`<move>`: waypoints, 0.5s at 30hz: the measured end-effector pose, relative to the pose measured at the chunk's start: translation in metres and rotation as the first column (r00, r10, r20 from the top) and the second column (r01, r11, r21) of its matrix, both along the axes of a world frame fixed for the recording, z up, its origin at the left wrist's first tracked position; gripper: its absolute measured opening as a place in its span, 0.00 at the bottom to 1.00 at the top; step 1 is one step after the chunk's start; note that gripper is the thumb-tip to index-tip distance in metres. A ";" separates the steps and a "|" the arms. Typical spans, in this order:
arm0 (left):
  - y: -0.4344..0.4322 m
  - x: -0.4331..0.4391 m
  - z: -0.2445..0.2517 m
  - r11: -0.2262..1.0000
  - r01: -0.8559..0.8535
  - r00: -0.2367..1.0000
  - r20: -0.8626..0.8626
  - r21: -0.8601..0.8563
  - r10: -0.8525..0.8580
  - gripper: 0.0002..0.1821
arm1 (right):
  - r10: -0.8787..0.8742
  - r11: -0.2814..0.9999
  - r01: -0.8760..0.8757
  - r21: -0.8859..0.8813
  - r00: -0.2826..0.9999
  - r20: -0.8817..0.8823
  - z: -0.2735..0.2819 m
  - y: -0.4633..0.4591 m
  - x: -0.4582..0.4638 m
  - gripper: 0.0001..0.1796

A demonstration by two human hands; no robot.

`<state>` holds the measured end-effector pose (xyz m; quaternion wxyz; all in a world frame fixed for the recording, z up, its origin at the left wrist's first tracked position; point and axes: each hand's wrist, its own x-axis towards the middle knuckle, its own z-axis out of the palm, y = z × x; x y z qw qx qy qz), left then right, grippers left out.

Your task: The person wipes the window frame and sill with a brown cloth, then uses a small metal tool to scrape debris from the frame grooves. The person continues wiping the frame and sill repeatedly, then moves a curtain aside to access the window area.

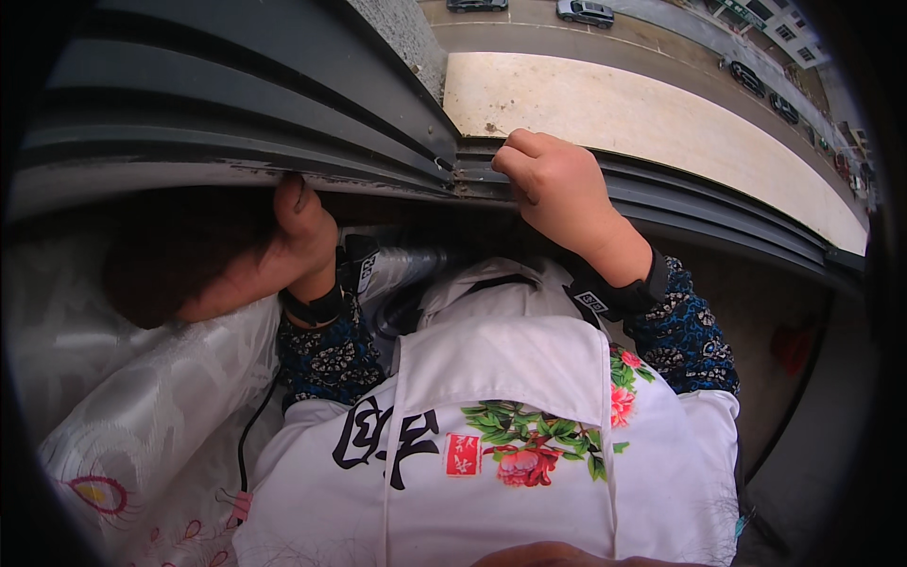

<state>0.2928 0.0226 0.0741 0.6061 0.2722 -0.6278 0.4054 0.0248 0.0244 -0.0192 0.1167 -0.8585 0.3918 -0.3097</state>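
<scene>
My right hand [556, 186] hovers over or touches the corner of a dark metal window track [638, 190], its fingers curled downward. Whether something small is pinched under those fingers cannot be told. On the left, my left hand [294, 244] has its thumb up against the lower edge of the dark window frame [234, 92]; its other fingers reach back into shadow beside a dark, rounded shape [159, 248] that I cannot make out. Small bits of dirt lie in the track corner and on the pale outer sill [602, 92].
Sheer patterned curtain fabric [170, 397] hangs at the left, near a black cable [251, 432] and a pink binder clip [242, 504]. Beyond the sill, a street with parked cars [584, 13] lies below. A red object [792, 346] is at the right.
</scene>
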 end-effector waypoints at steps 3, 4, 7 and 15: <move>0.001 0.001 -0.001 0.997 0.004 1.000 -0.009 0.079 -0.004 0.54 | -0.033 0.999 0.034 0.023 0.999 -0.036 0.003 0.000 -0.002 0.13; 0.002 0.001 -0.001 0.998 -0.028 1.000 0.004 0.062 0.028 0.55 | -0.095 0.992 0.103 0.067 0.988 -0.119 0.004 0.000 -0.001 0.13; 0.002 0.001 0.001 0.999 -0.028 1.000 0.015 0.037 0.027 0.55 | 0.053 0.998 -0.053 0.014 0.998 -0.020 0.006 0.000 0.002 0.13; 0.003 0.000 0.003 0.999 -0.022 1.000 0.009 0.033 0.021 0.55 | -0.020 0.997 0.023 0.072 0.999 -0.049 0.008 0.003 0.000 0.13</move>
